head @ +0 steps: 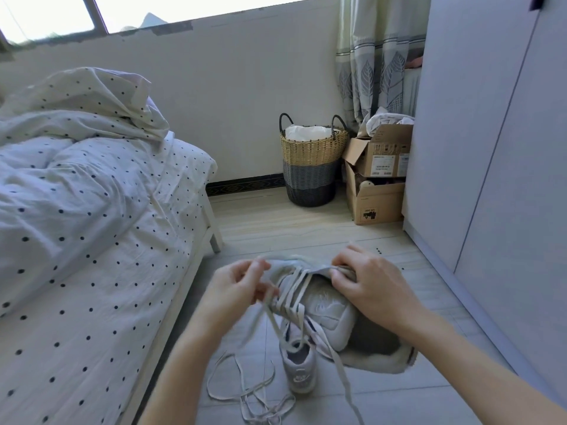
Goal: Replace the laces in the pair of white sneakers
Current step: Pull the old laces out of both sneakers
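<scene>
A white sneaker (325, 305) is held up in front of me, its lace (291, 294) crossing the eyelets in several rows. My left hand (236, 286) pinches the lace at the shoe's left side, and two loose ends hang down from there. My right hand (371, 286) grips the top edge of the sneaker near its tongue. The second white sneaker (299, 368) stands on the floor below, heel toward me. A loose lace (245, 391) lies tangled on the floor to its left.
A bed (86, 240) with dotted bedding fills the left side. A wardrobe (497, 148) stands on the right. A woven basket (311, 161) and cardboard boxes (379, 176) sit against the far wall. A fuzzy slipper (377, 357) lies under the held sneaker.
</scene>
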Tool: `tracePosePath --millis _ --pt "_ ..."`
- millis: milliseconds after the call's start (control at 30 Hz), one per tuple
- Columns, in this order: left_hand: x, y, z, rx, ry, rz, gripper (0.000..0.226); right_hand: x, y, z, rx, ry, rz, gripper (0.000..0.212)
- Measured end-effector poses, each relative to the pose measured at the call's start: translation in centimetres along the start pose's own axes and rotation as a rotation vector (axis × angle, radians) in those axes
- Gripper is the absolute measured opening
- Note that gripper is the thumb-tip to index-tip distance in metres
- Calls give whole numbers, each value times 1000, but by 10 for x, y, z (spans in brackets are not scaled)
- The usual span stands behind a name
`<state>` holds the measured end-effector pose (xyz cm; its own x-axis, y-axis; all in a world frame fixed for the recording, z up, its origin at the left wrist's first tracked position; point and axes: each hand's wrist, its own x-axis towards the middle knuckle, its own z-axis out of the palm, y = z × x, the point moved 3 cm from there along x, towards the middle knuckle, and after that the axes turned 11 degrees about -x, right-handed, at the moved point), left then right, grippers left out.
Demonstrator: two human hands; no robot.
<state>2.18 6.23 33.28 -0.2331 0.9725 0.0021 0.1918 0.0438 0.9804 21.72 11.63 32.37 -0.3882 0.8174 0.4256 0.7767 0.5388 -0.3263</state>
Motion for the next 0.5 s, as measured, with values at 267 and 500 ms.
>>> tracePosePath --millis 267,500 --pt "-5 0 49 246 57 207 23 5 3 -4 155 340 184 9" --pt "-12 21 55 327 54 674 33 10 9 1 301 390 231 15"
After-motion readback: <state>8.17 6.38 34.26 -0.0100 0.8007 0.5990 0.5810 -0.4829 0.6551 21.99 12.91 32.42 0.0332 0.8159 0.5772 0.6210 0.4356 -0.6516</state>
